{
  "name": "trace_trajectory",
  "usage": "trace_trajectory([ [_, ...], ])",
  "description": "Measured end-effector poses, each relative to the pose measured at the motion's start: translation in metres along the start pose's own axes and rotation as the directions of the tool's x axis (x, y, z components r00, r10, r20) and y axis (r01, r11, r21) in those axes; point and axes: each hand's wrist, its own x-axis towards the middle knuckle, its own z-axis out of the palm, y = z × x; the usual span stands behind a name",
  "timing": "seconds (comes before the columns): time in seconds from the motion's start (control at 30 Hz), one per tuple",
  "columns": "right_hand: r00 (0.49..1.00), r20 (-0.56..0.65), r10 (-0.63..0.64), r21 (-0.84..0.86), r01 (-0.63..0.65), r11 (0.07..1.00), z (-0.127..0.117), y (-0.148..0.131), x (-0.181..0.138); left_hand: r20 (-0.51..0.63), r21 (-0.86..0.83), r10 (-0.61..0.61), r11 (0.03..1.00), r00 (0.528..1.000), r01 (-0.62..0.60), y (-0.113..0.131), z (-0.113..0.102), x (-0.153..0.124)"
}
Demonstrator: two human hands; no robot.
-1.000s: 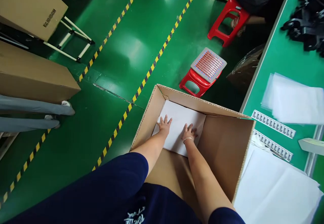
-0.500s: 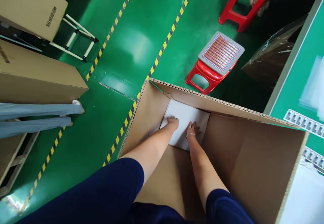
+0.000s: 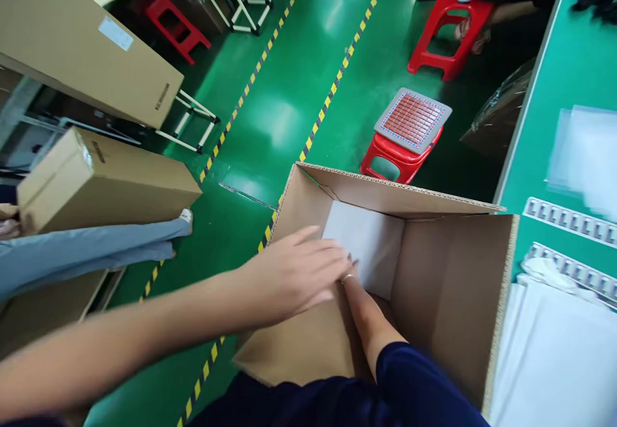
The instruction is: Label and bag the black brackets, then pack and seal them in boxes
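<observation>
An open brown cardboard box (image 3: 409, 197) stands on the floor in front of me. A white sheet (image 3: 371, 240) lies flat on its bottom at the far end. My left hand (image 3: 294, 272) hovers above the box's near left side, fingers stretched out and empty. It covers most of my right hand (image 3: 353, 285), which reaches down inside the box beside the white sheet. Only the right wrist with a thin bangle and the forearm show; the fingers are hidden.
A red stool with a grey patterned pad (image 3: 412, 121) stands just beyond the box. Another person sits on a second red stool (image 3: 448, 28). A green table (image 3: 554, 92) on the right carries white sheets (image 3: 544, 363) and perforated strips (image 3: 569, 221). Long cartons (image 3: 106, 182) and someone's legs (image 3: 96, 247) are on the left.
My left hand has come up out of the box, off the white sheet, and now hangs over the near side. The right arm stays down inside. The view has swung slightly.
</observation>
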Motion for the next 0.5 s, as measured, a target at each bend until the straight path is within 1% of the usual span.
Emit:
trace_trajectory([
  [0.03,1.0,0.017,0.009,0.0,-0.009,1.0,0.007,-0.001,0.007,-0.132,0.052,-0.107,0.992,0.985,0.115,0.001,-0.008,-0.031],
  [0.07,0.999,0.036,0.026,-0.002,-0.026,1.0,0.013,-0.002,0.015,-0.245,0.079,-0.222,0.966,0.944,0.248,0.002,-0.007,-0.059],
  [0.1,0.997,0.055,0.045,-0.004,-0.045,0.999,0.017,-0.003,0.021,-0.326,0.077,-0.324,0.927,0.888,0.367,0.002,0.002,-0.081],
  [0.13,0.996,0.072,0.06,-0.003,-0.06,0.998,0.02,-0.003,0.027,-0.371,0.052,-0.412,0.886,0.832,0.461,0.002,0.017,-0.098],
  [0.17,0.994,0.087,0.073,-0.003,-0.073,0.997,0.021,-0.003,0.031,-0.381,0.011,-0.489,0.846,0.785,0.533,0.003,0.037,-0.109],
  [0.2,0.992,0.095,0.085,-0.002,-0.086,0.996,0.02,-0.001,0.032,-0.363,-0.039,-0.561,0.807,0.744,0.59,0.004,0.059,-0.116],
  [0.27,0.989,0.084,0.123,-0.002,-0.124,0.992,0.011,0.005,0.03,-0.29,-0.131,-0.668,0.737,0.685,0.664,0.008,0.1,-0.119],
  [0.3,0.985,0.066,0.161,-0.002,-0.161,0.987,0.005,0.011,0.027,-0.256,-0.166,-0.704,0.707,0.663,0.687,0.01,0.116,-0.118],
  [0.33,0.976,0.044,0.212,-0.003,-0.212,0.977,-0.003,0.018,0.023,-0.235,-0.192,-0.728,0.684,0.644,0.704,0.011,0.127,-0.116],
  [0.37,0.962,0.023,0.272,-0.003,-0.272,0.962,-0.011,0.025,0.019,-0.226,-0.212,-0.745,0.666,0.627,0.715,0.012,0.134,-0.114],
  [0.43,0.928,0.0,0.372,0.001,-0.372,0.928,-0.027,0.041,0.011,-0.238,-0.231,-0.757,0.653,0.609,0.721,0.01,0.138,-0.111],
  [0.5,0.915,-0.005,0.404,0.008,-0.404,0.915,-0.042,0.051,0.006,-0.251,-0.236,-0.765,0.643,0.593,0.729,0.009,0.137,-0.109],
])
